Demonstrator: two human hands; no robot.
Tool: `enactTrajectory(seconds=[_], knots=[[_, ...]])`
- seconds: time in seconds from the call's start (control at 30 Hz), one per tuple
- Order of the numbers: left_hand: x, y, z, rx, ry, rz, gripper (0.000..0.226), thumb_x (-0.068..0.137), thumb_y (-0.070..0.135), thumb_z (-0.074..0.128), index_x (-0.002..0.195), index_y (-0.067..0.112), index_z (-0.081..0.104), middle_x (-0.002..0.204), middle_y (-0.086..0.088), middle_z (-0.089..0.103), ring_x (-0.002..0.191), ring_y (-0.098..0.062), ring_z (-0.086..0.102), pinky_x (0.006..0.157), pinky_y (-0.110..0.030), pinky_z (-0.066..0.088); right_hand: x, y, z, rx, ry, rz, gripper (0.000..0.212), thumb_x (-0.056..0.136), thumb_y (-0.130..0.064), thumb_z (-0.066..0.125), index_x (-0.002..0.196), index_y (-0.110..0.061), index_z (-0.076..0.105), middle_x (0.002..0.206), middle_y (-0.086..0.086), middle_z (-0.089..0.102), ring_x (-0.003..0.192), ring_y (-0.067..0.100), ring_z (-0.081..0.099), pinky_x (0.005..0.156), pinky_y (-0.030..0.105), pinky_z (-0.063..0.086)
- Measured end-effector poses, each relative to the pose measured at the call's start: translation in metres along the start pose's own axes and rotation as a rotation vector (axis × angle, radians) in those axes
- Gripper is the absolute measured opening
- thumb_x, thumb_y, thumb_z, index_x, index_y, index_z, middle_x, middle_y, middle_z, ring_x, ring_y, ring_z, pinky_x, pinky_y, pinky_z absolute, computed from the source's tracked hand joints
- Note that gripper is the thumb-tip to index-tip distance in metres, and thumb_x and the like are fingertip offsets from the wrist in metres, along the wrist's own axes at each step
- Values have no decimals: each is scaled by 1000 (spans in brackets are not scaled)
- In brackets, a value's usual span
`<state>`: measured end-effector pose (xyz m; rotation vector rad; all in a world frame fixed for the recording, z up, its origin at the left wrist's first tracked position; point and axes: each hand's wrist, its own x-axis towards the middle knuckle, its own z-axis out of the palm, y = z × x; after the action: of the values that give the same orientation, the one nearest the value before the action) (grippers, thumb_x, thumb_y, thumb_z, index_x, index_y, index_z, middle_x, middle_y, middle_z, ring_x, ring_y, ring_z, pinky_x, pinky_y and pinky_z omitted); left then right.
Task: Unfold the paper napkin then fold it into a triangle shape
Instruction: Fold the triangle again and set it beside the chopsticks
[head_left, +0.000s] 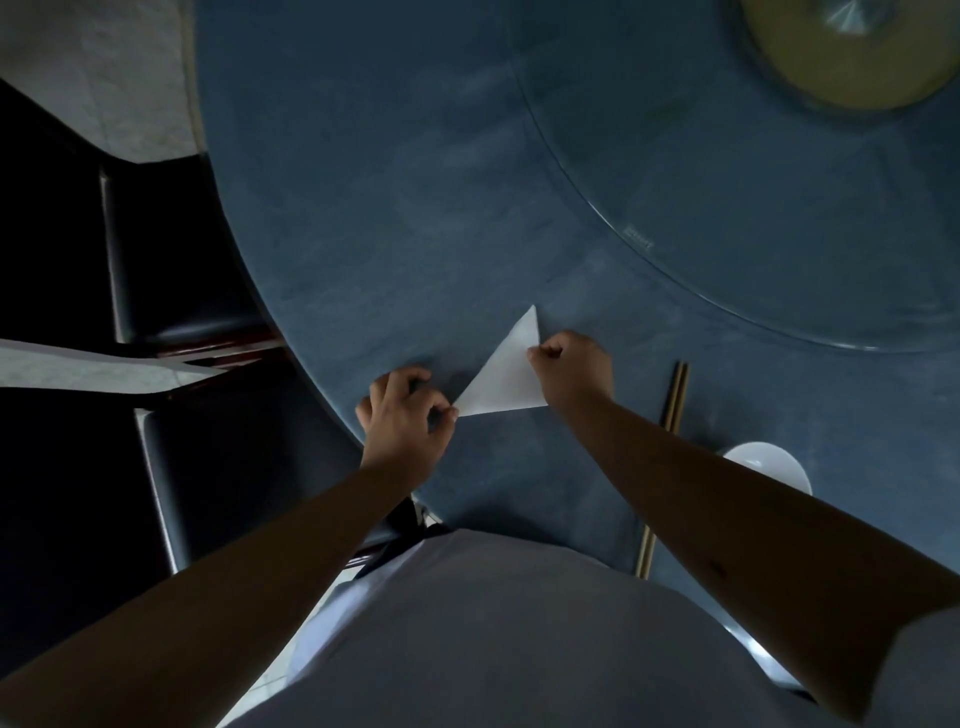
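A white paper napkin (506, 371) lies on the blue table (415, 249) folded into a triangle, one tip pointing away from me. My left hand (405, 415) pinches the napkin's left corner between thumb and fingertips, close to the table's edge. My right hand (571, 369) has its fingers curled and presses on the napkin's right edge, covering part of it.
A pair of chopsticks (670, 415) lies to the right of my right forearm, next to a white bowl (769, 465). A glass turntable (779, 208) covers the table's far right side. Dark chairs (171, 291) stand at the left beside the table.
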<state>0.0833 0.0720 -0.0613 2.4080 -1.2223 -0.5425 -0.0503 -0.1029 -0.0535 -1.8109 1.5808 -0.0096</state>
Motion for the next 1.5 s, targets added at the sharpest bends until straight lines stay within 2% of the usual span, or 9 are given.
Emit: enactTrajectory(seconds=[0.5,0.63,0.73,0.8,0.87,0.93,1.0,1.2,1.5], knots=[[1,3,-5,46,-32,-2,13,73,29,75,80,21,68,117,-4,55,111,-30,44,83,-38,24,-1,3,-3,-35,29,-22,22,84,-38,65,73,-20,58,83,3,64,75,18,55,63,28,37],[0,2,-7,82,-71,41,33,74,40,71,100,22,65,122,-4,50,113,-29,41,87,-41,28,-2,1,-5,-12,62,-17,30,86,-41,61,74,-14,59,81,6,63,77,23,57,62,28,35],[-4,3,-9,130,-132,201,57,75,52,57,123,20,52,135,-7,44,121,-28,36,92,-48,34,-13,4,-5,69,84,-52,24,88,-38,59,84,-14,59,91,6,60,84,26,58,66,29,36],[-6,6,-8,225,-202,344,73,76,56,51,136,16,41,147,-9,36,130,-29,32,93,-49,36,-29,10,-1,-21,84,-196,25,86,-38,56,102,-19,57,108,5,56,95,26,56,74,32,40],[-10,8,-3,328,-261,444,82,80,58,49,144,10,33,155,-12,29,140,-30,27,97,-49,35,-46,19,7,-259,130,-455,45,83,-42,52,122,-20,51,127,6,54,114,28,50,87,42,39],[-15,5,4,391,-282,491,84,86,60,44,148,5,27,157,-15,23,145,-29,21,104,-50,29,-60,29,17,-450,110,-697,61,86,-47,44,139,-17,39,148,7,41,136,25,35,95,47,33],[-20,0,9,432,-299,511,85,89,61,38,149,3,21,158,-15,18,147,-28,14,112,-52,20,-69,39,25,-578,18,-808,69,92,-51,37,149,-15,23,158,6,23,146,21,16,102,50,28],[-22,-1,11,476,-339,502,86,89,61,36,150,4,16,159,-16,17,147,-28,13,116,-52,14,-58,49,18,-721,-160,-760,74,91,-56,37,149,-12,25,159,7,21,147,20,13,111,51,21],[-23,-4,13,446,-306,506,90,88,62,36,152,5,7,160,-15,6,148,-27,5,116,-53,11,-35,50,-10,-704,-61,-595,76,91,-54,44,149,-9,24,157,9,26,144,24,22,109,53,22]])
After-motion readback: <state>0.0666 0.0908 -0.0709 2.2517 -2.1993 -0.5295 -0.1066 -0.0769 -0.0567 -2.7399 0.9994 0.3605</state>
